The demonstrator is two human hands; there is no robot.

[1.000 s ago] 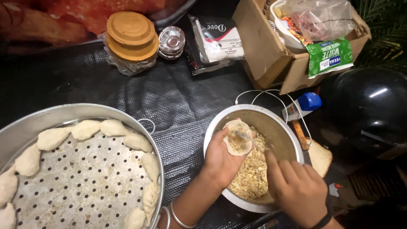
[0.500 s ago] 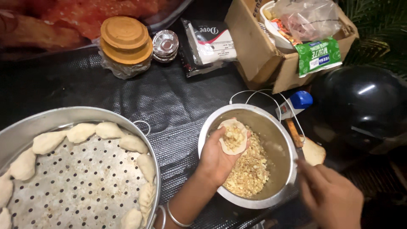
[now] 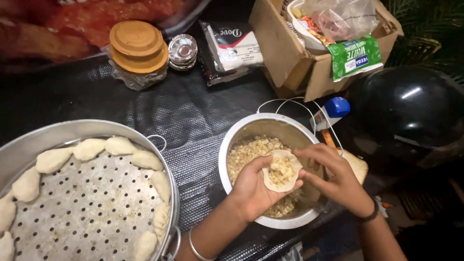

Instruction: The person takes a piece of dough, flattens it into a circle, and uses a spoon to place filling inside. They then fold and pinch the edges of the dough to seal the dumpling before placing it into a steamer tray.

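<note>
My left hand (image 3: 251,186) cradles a round dough wrapper (image 3: 281,170) with crumbly filling on it, held above a steel bowl (image 3: 246,129) of the same pale crumbly filling. My right hand (image 3: 333,176) touches the wrapper's right edge with its fingertips, over the bowl's right side. To the left lies a large perforated steel steamer tray (image 3: 82,203) with several folded dumplings (image 3: 121,145) lined along its rim.
Behind the bowl stand a jar with tan lids (image 3: 137,48), a small steel tin (image 3: 182,50), a white packet (image 3: 237,48) and an open cardboard box (image 3: 299,63) of packets. A black helmet (image 3: 411,111) sits at the right. A white cable (image 3: 285,104) and a blue-capped bottle (image 3: 331,111) lie nearby.
My left hand has lowered the wrapper toward the bowl's middle. My right hand came back from the right and now touches the wrapper's edge; the wrapper now carries filling.
</note>
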